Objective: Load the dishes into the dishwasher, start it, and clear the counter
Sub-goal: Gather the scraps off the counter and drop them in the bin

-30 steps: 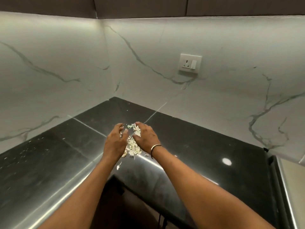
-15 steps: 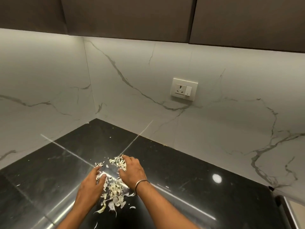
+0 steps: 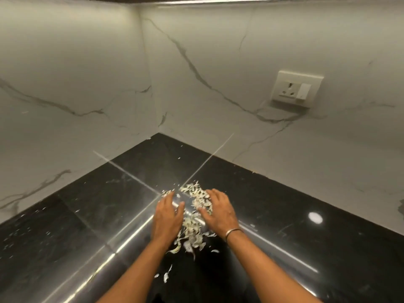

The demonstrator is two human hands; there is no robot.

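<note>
Your left hand (image 3: 167, 217) and right hand (image 3: 218, 212), fingers wide, now flank the peels (image 3: 192, 229), lifted before; the counter (image 3: 284, 193) has open room at frame right.

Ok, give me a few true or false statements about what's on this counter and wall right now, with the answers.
1. A pile of pale scraps lies on the black counter between the left hand and the right hand. True.
2. The bangle is on the left wrist. False: it is on the right wrist.
3. The wall socket sits to the right of the corner. True.
4. A plug is in the wall socket. False: nothing is plugged in.
5. Both hands are raised, holding scraps in the air. False: both are down at the counter, fingers spread, one on either side of the pile.
</note>
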